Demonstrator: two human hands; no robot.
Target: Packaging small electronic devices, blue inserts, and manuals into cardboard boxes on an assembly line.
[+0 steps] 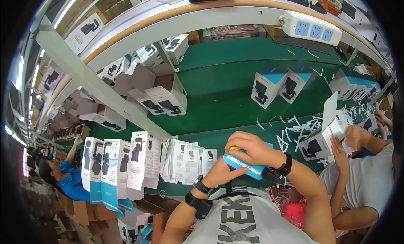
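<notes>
A product box (243, 163) with a bright blue side is held tilted in front of my chest, above the near edge of the green bench. My left hand (219, 173) grips its near left end, with the thumb stretched along the blue side. Over the box's top my right hand (248, 146) lies with fingers bent round the far edge. A small yellow thing (235, 148) shows under those right fingers; its kind is hidden. Just left of my hands, stacks of printed leaflets (191, 164) lie on the bench.
Upright white-and-blue boxes (113, 168) stand at the left edge. Two more boxes (261, 90) stand at the back; open cartons (168, 94) are at the back left. White paper strips (290, 134) litter the right. Beside me a co-worker's hands (355, 139) are near an open box (317, 145).
</notes>
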